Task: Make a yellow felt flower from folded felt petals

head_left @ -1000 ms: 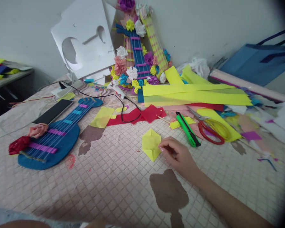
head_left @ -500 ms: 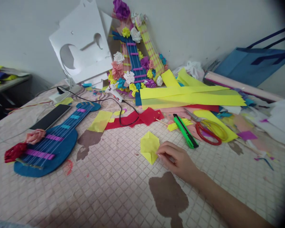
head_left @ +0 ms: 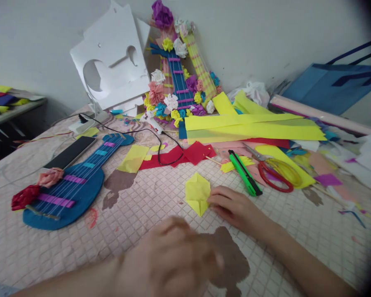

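A small piece of yellow paper (head_left: 196, 190) with folded corners stands in the middle of the table. At its right edge my right hand (head_left: 231, 208) pinches it between thumb and fingers. My left hand (head_left: 173, 262) is in the near foreground, closer to me than the paper and apart from it. Motion smears its fingers, so whether it holds anything does not show. Right of the paper lie a green utility knife (head_left: 245, 173) and red-and-yellow-handled scissors (head_left: 275, 175).
To the left lie a blue paper guitar (head_left: 77, 194) with paper roses and a black phone (head_left: 70, 152). Red paper (head_left: 185, 154), a glue gun (head_left: 152, 122) with its cord and long yellow strips (head_left: 253, 128) lie behind. Decorated guitars (head_left: 179, 78) lean on the wall.
My left hand has come into view from the lower left. My right hand stays at the yellow paper's right edge. The whole view has shifted slightly.
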A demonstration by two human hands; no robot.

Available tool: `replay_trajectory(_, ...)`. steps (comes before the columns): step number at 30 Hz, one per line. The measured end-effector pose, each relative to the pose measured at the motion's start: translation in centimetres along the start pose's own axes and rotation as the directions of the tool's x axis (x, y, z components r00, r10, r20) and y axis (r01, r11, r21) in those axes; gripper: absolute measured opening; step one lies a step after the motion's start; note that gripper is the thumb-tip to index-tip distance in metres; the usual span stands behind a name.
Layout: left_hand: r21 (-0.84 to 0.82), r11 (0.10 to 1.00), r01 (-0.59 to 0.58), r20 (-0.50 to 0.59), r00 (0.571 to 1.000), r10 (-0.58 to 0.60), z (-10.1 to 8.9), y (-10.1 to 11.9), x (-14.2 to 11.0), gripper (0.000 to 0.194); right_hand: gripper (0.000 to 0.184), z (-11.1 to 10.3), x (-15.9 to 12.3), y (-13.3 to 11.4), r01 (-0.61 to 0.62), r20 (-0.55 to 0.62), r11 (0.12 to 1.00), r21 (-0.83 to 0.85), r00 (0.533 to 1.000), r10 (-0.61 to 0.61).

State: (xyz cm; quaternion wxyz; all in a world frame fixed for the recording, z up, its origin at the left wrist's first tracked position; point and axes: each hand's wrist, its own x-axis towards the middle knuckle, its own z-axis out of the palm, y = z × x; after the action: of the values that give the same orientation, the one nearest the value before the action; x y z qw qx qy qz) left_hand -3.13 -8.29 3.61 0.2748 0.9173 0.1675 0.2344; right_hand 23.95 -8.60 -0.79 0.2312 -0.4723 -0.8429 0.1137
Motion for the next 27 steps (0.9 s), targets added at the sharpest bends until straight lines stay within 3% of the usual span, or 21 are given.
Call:
replay_trajectory(1,0.054,0.995,-0.087,0.052,0.995,0.084,0.5,-1.2,1.5,0.021,0.02,0.0,0.1,-0.1,0.022,0.006,0.999,-0.034,1.0,-0.021)
replay_trajectory(2,0.115,0.988,-0.101,0.032,0.995,0.098,0.9,-2.4,2.7,0.022,0.02,0.0,0.2,-0.2,0.047,0.012,0.996,-0.073,0.999,-0.046)
replay_trajectory(7,0.217,0.976,-0.028,0.1,0.995,0.007,2.4,-5.9,5.0,0.014,0.019,0.0,0.7,-0.3,0.184,0.107,0.939,-0.29,0.981,-0.159)
replay_trajectory(11,0.242,0.97,0.019,0.071,0.997,-0.037,2.8,-6.1,5.1,0.02,0.019,0.3,1.0,-0.1,0.225,0.144,0.909,-0.351,0.972,-0.185)
replay_trajectory(13,0.31,0.951,0.012,0.047,0.999,-0.028,3.1,-5.8,5.3,0.024,0.018,0.5,1.0,-0.2,0.189,0.103,0.922,-0.338,0.981,-0.164)
replay_trajectory(16,0.452,0.891,-0.042,0.023,0.999,0.035,3.4,-5.5,5.8,0.009,0.018,0.7,1.1,-0.7,0.14,0.013,0.947,-0.289,0.99,-0.142)
replay_trajectory(18,0.5,0.863,-0.068,-0.005,0.997,0.081,3.4,-5.5,6.0,0.012,0.016,0.7,1.2,-1.0,0.123,-0.041,0.962,-0.243,0.99,-0.137)
replay_trajectory(22,0.382,0.921,-0.079,-0.057,0.992,0.109,2.6,-6.3,5.9,0.017,0.012,0.8,1.2,-0.8,0.097,-0.104,0.972,-0.214,0.987,-0.121)
replay_trajectory(27,0.201,0.967,-0.158,-0.026,0.986,0.167,0.6,-8.2,5.5,0.014,0.012,0.9,1.3,-0.2,0.097,-0.125,0.958,-0.27,0.983,-0.135)
